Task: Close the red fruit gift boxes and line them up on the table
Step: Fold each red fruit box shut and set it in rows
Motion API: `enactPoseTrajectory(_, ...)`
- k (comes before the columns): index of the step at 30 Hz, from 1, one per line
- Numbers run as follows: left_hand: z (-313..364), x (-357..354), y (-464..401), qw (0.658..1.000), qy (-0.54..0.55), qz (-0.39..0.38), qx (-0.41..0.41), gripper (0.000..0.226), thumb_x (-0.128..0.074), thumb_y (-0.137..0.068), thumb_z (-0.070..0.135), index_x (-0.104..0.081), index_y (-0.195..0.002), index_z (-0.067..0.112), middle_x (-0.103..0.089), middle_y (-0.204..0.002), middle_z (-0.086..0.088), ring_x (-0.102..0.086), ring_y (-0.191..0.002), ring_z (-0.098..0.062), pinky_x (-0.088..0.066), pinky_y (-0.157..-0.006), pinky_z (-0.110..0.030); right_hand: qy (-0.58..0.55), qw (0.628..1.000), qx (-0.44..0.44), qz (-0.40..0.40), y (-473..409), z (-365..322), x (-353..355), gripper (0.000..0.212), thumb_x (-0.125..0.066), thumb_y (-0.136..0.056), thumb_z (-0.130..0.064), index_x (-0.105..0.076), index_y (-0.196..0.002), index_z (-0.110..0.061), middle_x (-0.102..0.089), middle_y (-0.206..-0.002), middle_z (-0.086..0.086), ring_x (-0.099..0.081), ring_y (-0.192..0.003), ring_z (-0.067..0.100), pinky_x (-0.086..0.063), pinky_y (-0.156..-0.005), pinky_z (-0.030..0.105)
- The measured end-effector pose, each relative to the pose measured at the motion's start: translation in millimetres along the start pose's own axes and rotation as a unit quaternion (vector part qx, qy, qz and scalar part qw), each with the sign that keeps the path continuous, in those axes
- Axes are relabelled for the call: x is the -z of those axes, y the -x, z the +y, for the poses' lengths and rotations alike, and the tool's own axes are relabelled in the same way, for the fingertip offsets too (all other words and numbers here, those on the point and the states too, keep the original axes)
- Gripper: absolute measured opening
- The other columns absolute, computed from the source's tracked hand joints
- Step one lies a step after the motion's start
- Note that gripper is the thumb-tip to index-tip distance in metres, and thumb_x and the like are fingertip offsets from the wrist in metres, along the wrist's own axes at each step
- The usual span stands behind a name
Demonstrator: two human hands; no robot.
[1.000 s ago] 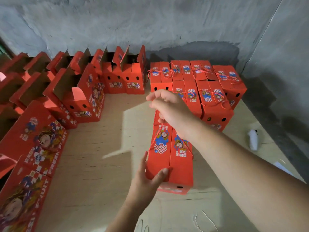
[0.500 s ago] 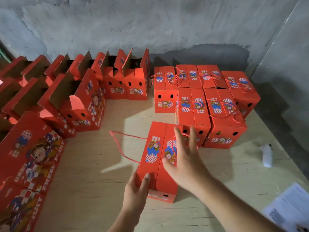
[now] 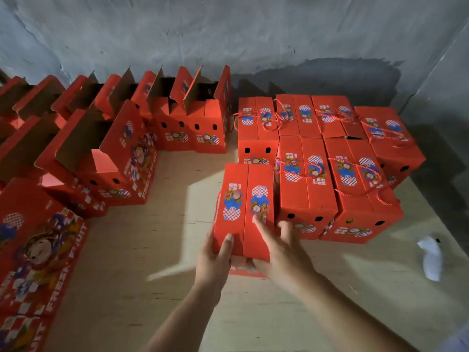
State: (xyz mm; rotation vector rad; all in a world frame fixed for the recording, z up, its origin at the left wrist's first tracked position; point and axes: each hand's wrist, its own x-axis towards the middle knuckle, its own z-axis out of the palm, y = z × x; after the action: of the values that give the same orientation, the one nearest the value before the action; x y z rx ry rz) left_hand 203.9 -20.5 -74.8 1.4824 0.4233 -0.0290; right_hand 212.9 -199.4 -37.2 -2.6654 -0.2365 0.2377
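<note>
Head view
Box in hand: a closed red box (image 3: pixel 245 212) is being held at its near end by both hands, its lid flaps shut along a centre seam. It is sitting on the table (image 3: pixel 157 288), just beside the front row of closed boxes, to their left.
Left hand: the left hand (image 3: pixel 213 260) is being wrapped around the box's near left corner, thumb lying on the lid and fingers hidden behind the left side.
Right hand: the right hand (image 3: pixel 281 252) is being laid on the near right part of the lid, with the forefinger stretched flat over the printed label and the other fingers spread at the right edge. The thumb is being tucked under the near end, so the box is being gripped.
Closed boxes: seven finished boxes (image 3: pixel 330 158) are being kept in two rows at the far right, touching one another, red cord handles (image 3: pixel 355 191) lying across their lids.
Open boxes: a group of boxes (image 3: pixel 182 118) with lids standing up is being kept along the wall and the left side.
Flat boxes: printed boxes (image 3: pixel 38 250) are lying on their sides at the near left.
White object: a small white thing (image 3: pixel 431 257) is lying at the right edge of the table; what it is cannot be told.
</note>
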Motion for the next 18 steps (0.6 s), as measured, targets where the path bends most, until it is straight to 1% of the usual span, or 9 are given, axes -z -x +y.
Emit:
enactPoseTrajectory(1,7,-4,-16,1.000,0.001,-0.023,0.000,0.029,-0.064,-0.101,0.032,-0.064,-0.130,0.036,-0.078,-0.107,0.009,-0.069,-0.082,-0.004,-0.055,-0.069,-0.024,0.058,0.998,-0.004,0.036,-11,0,4,0.097,-0.036,-0.073,-0.083,-0.008,-0.160,-0.048,-0.028,-0.140,0.006,-0.039,-0.125,0.031,-0.047,-0.098,0.044)
enactPoseTrajectory(2,13,-9,-30,0.999,0.001,-0.040,0.002,0.028,-0.065,-0.101,0.031,-0.065,-0.129,0.036,-0.078,-0.104,0.009,-0.070,-0.080,-0.004,-0.054,-0.064,-0.021,0.100,0.993,-0.002,0.063,-22,1,6,0.097,-0.033,-0.074,-0.082,-0.014,-0.161,-0.043,-0.031,-0.139,0.007,-0.038,-0.122,0.031,-0.045,-0.100,0.045)
enactPoseTrajectory(3,18,-13,-43,0.999,0.000,-0.049,0.004,0.027,-0.066,-0.101,0.031,-0.066,-0.127,0.035,-0.078,-0.101,0.009,-0.071,-0.077,-0.004,-0.054,-0.061,-0.020,0.124,0.989,0.003,0.078,-34,3,7,0.094,-0.039,-0.079,-0.078,-0.015,-0.161,-0.039,-0.031,-0.144,0.008,-0.036,-0.125,0.032,-0.041,-0.103,0.045)
enactPoseTrajectory(5,22,-23,-64,0.998,-0.005,-0.057,0.001,0.023,-0.067,-0.100,0.031,-0.068,-0.122,0.036,-0.079,-0.099,0.008,-0.071,-0.075,-0.005,-0.054,-0.059,-0.021,0.152,0.985,0.011,0.075,-58,10,8,0.096,-0.059,-0.086,-0.068,-0.011,-0.162,-0.035,-0.023,-0.159,0.011,-0.026,-0.139,0.035,-0.030,-0.112,0.046)
enactPoseTrajectory(8,27,-34,-87,0.998,-0.025,-0.050,-0.021,0.026,-0.067,-0.099,0.034,-0.067,-0.126,0.031,-0.079,-0.102,0.005,-0.074,-0.080,-0.012,-0.055,-0.062,-0.028,0.202,0.976,0.036,0.067,-87,18,13,0.100,-0.068,-0.086,-0.062,-0.015,-0.163,-0.024,-0.017,-0.168,0.011,-0.009,-0.154,0.037,-0.013,-0.122,0.049)
enactPoseTrajectory(10,31,-40,-99,0.997,-0.042,-0.051,-0.033,0.028,-0.067,-0.099,0.036,-0.066,-0.126,0.030,-0.079,-0.102,0.008,-0.076,-0.086,-0.013,-0.059,-0.066,-0.029,0.201,0.978,0.039,0.035,-104,22,16,0.102,-0.065,-0.090,-0.061,-0.006,-0.164,-0.023,-0.005,-0.170,0.011,0.001,-0.157,0.034,-0.007,-0.125,0.047)
enactPoseTrajectory(13,34,-46,-110,0.998,-0.046,-0.044,-0.023,0.030,-0.068,-0.097,0.037,-0.065,-0.126,0.031,-0.078,-0.098,0.018,-0.076,-0.084,-0.006,-0.057,-0.062,-0.018,0.162,0.986,0.022,-0.016,-122,27,22,0.100,-0.059,-0.096,-0.058,0.009,-0.162,-0.026,0.014,-0.170,0.007,0.014,-0.157,0.031,0.001,-0.125,0.045)
enactPoseTrajectory(16,39,-47,-115,0.995,-0.076,-0.063,-0.016,0.037,-0.069,-0.096,0.041,-0.060,-0.131,0.032,-0.076,-0.093,0.025,-0.073,-0.079,0.001,-0.052,-0.057,-0.012,0.162,0.985,-0.005,-0.062,-129,23,26,0.097,-0.054,-0.099,-0.054,0.016,-0.160,-0.026,0.025,-0.168,0.008,0.023,-0.154,0.031,0.006,-0.124,0.047)
enactPoseTrajectory(18,45,-42,-116,0.990,-0.096,-0.100,-0.007,0.047,-0.069,-0.095,0.045,-0.055,-0.138,0.033,-0.076,-0.101,0.019,-0.073,-0.085,0.000,-0.055,-0.062,-0.014,0.170,0.982,-0.030,-0.082,-132,14,28,0.101,-0.059,-0.095,-0.052,0.014,-0.159,-0.023,0.024,-0.167,0.011,0.022,-0.154,0.034,0.007,-0.124,0.049)
